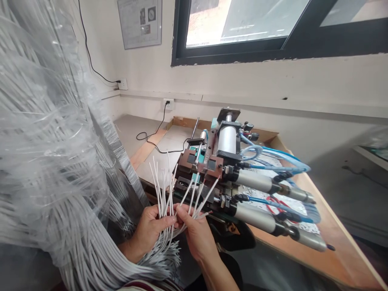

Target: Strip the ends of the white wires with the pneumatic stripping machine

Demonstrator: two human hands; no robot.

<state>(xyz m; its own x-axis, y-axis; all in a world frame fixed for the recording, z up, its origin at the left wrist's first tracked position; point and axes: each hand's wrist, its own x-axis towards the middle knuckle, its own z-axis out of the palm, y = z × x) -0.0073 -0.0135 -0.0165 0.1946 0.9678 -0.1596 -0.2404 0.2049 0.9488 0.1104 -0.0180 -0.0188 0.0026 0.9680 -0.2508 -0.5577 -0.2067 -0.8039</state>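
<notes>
My left hand (151, 226) is closed around several white cables (163, 202), whose ends stick up and fan out. Close beside it, my right hand (195, 232) pinches a second spread of white cables (197, 202) between thumb and fingers, their tips leaning toward the machine. Just beyond both hands stands a pneumatic machine (209, 161) with brown clamp blocks and silver cylinders. Under my hands lies a thick bunch of grey-white cables (121, 266), with many cut ends (166, 258) showing below my fingers.
At the left hangs a large cable bundle wrapped in clear plastic (45, 121). Blue air hoses (273, 153) run right of the machine, over white scraps in a wooden-edged tray (342, 242). A black power cord (163, 125) crosses the table to a wall socket (169, 104).
</notes>
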